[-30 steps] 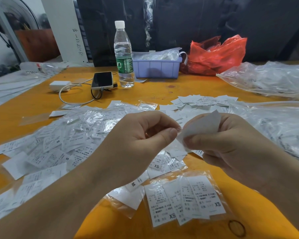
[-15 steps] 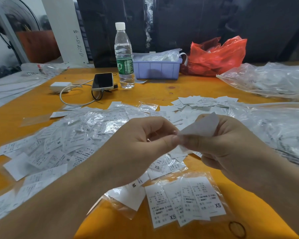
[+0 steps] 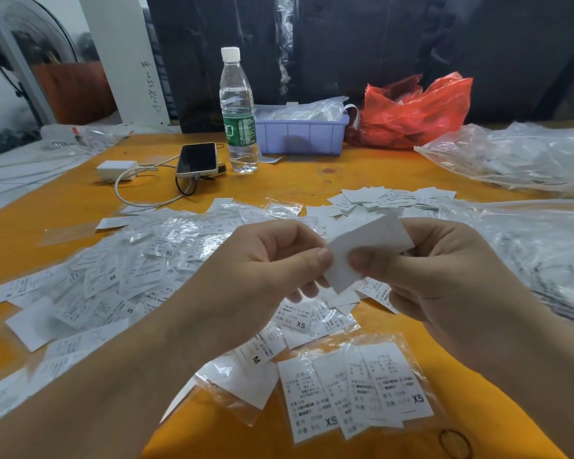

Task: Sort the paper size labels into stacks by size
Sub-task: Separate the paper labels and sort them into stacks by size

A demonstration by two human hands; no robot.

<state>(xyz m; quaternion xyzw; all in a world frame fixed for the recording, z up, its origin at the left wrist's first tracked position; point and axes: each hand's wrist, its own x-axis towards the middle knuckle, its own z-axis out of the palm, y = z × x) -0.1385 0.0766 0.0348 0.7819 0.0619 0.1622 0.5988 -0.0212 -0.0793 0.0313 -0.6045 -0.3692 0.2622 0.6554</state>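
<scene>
Both hands hold one white paper label (image 3: 367,246) above the orange table (image 3: 318,175), its blank side towards me. My left hand (image 3: 262,270) pinches its left edge between thumb and fingers. My right hand (image 3: 441,276) pinches the label with the thumb in front. A wide heap of bagged labels (image 3: 120,279) marked M, S and XL covers the left of the table. A clear bag of XS labels (image 3: 358,389) lies near the front edge, with an M label (image 3: 256,356) beside it. A loose stack of labels (image 3: 391,198) sits behind my hands.
At the back stand a water bottle (image 3: 237,111), a phone (image 3: 197,159) with a white charger (image 3: 116,168) and cable, a purple bin (image 3: 300,134) and a red plastic bag (image 3: 415,111). Clear plastic bags (image 3: 517,154) pile at the right. A rubber band (image 3: 454,443) lies at the front.
My hands have drawn together on the label; the left thumb and fingers now pinch its left edge. The label sits a little more level than before.
</scene>
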